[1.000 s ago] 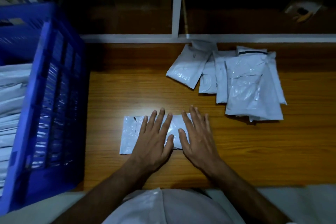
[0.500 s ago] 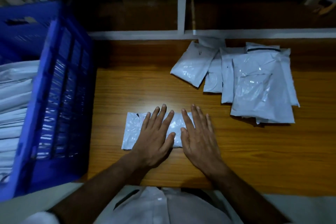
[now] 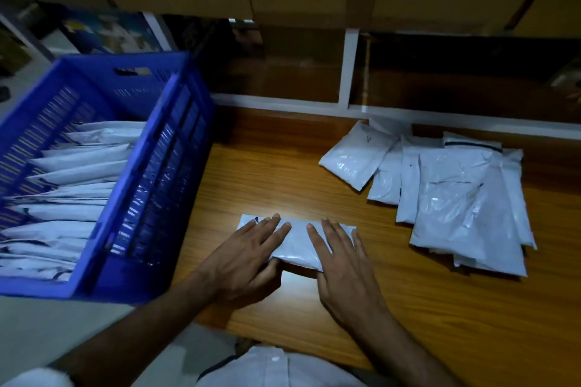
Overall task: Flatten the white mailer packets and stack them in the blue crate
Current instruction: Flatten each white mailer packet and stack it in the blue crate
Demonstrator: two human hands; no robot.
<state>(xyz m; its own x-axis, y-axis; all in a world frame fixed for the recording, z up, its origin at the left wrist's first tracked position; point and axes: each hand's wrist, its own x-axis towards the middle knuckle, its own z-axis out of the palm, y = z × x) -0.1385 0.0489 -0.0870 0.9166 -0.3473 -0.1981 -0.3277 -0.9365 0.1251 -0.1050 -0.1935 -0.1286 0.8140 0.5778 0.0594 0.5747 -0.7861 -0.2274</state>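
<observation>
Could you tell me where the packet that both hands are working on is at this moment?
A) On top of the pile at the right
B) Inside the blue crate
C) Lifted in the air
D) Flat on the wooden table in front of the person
D: the packet lies on the wooden table under the left hand and right hand, apart from the blue crate and the pile.

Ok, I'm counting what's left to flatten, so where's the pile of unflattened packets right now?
In the head view the pile of packets lies at the far right of the wooden table, against the back ledge, beyond the right hand.
</observation>
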